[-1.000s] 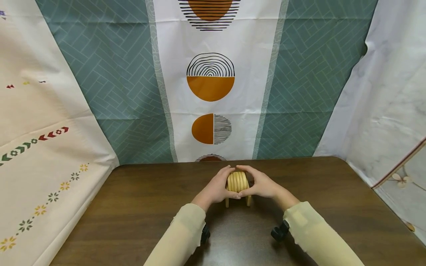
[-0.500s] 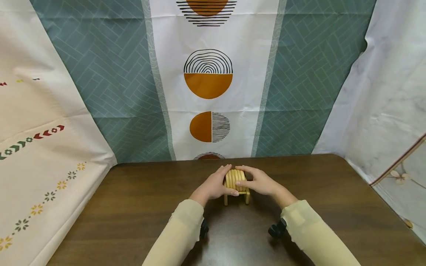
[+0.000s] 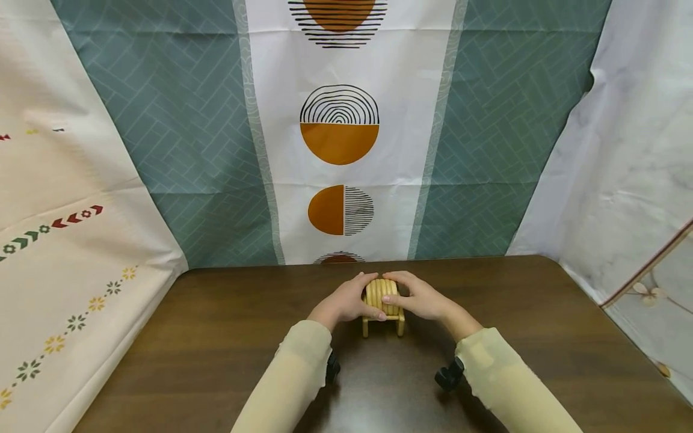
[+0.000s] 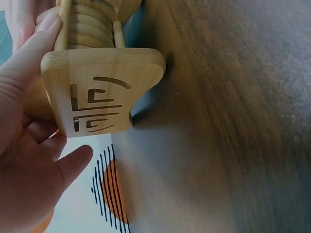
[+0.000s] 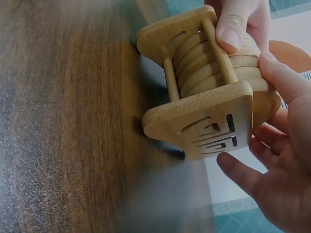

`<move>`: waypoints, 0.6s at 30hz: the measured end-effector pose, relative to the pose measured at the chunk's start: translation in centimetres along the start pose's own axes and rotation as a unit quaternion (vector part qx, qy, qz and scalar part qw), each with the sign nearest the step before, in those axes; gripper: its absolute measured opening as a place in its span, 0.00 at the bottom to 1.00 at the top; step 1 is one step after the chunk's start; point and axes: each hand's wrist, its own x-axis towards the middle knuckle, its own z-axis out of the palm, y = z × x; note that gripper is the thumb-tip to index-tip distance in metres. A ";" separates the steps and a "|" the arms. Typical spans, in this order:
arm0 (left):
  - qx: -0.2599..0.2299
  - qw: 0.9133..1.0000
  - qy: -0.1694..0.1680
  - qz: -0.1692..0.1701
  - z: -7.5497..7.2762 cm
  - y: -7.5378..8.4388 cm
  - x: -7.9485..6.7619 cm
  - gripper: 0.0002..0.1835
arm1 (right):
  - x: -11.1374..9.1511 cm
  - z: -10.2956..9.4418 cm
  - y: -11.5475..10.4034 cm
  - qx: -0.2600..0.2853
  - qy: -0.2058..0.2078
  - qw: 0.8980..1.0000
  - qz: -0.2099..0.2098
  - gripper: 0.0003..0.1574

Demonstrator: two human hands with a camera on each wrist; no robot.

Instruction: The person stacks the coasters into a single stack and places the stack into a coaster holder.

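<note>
A stack of round wooden coasters (image 3: 375, 293) sits on its side in a light wooden coaster holder (image 5: 167, 114) standing on the table. The holder's end panel (image 4: 112, 63) has a cut-out line pattern, and thin rods join the two ends. From the left, my left hand (image 3: 346, 302) holds the set, its thumb on the front rod and its fingers round the back. My right hand (image 3: 425, 299) grips from the other side, thumb against the coasters (image 5: 248, 73). The fingertips behind the stack are mostly hidden in the head view.
The dark brown wooden table (image 3: 243, 349) extends around both arms. At its far edge hangs a green and white patterned cloth (image 3: 400, 144). A cream cloth (image 3: 124, 222) borders the left side and a marbled white cloth (image 3: 612, 198) the right.
My right thumb has moved up from beside the left thumb onto the face of the coasters, leaving the holder's front rod in sight. The left hand keeps nearly the same place.
</note>
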 end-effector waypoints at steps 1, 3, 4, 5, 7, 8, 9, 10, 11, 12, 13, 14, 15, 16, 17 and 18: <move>0.000 1.000 -0.001 -0.001 0.0 0.0 0.0 0.53 | 0.0 0.0 -0.1 -0.001 -0.001 1.000 0.001 0.41; 0.000 1.000 -0.004 0.001 0.0 -0.1 -0.1 0.53 | -0.1 0.1 -0.2 -0.004 -0.001 1.000 0.004 0.41; -0.003 1.000 -0.004 0.003 0.0 -0.1 -0.1 0.53 | -0.1 0.0 -0.2 -0.006 -0.001 1.000 0.007 0.41; -0.006 1.000 -0.005 0.005 0.0 -0.1 -0.1 0.54 | -0.2 0.0 -0.2 -0.007 -0.001 1.000 0.010 0.41; -0.012 1.000 -0.002 0.010 -0.1 -0.1 -0.1 0.55 | -0.1 -0.1 -0.3 -0.012 -0.001 1.000 0.014 0.41; -0.014 1.000 0.001 0.013 -0.1 -0.1 -0.1 0.55 | 0.0 -0.2 -0.4 -0.013 0.000 1.000 0.015 0.41; -0.016 1.000 0.006 0.017 -0.2 -0.1 -0.1 0.56 | 0.1 -0.3 -0.5 -0.014 0.000 1.000 0.015 0.42; -0.015 1.000 0.012 0.021 -0.2 -0.1 -0.1 0.56 | 0.2 -0.3 -0.5 -0.015 0.001 1.000 0.015 0.42; -0.011 1.000 0.018 0.023 -0.2 -0.2 -0.1 0.57 | 0.3 -0.3 -0.6 -0.015 0.001 1.000 0.013 0.43; -0.007 0.999 0.023 0.026 -0.2 -0.3 -0.2 0.58 | 0.4 -0.3 -0.6 -0.013 0.003 1.000 0.012 0.43; -0.004 0.999 0.030 0.029 -0.2 -0.4 -0.2 0.58 | 0.4 -0.3 -0.6 -0.013 0.005 1.000 0.011 0.42; 0.000 0.999 0.036 0.032 -0.2 -0.6 -0.3 0.59 | 0.5 -0.3 -0.6 -0.013 0.008 1.000 0.011 0.42; 0.005 0.999 0.042 0.033 -0.1 -0.7 -0.4 0.59 | 0.5 -0.3 -0.5 -0.016 0.013 1.000 0.013 0.42; 0.011 0.998 0.047 0.033 -0.1 -0.9 -0.5 0.60 | 0.5 -0.4 -0.5 -0.021 0.018 1.000 0.014 0.42; 0.017 0.998 0.053 0.033 0.0 -1.1 -0.6 0.60 | 0.5 -0.4 -0.4 -0.024 0.025 0.999 0.020 0.42; 0.027 0.997 0.059 0.031 0.0 -1.3 -0.7 0.60 | 0.4 -0.5 -0.2 -0.031 0.033 0.999 0.025 0.42</move>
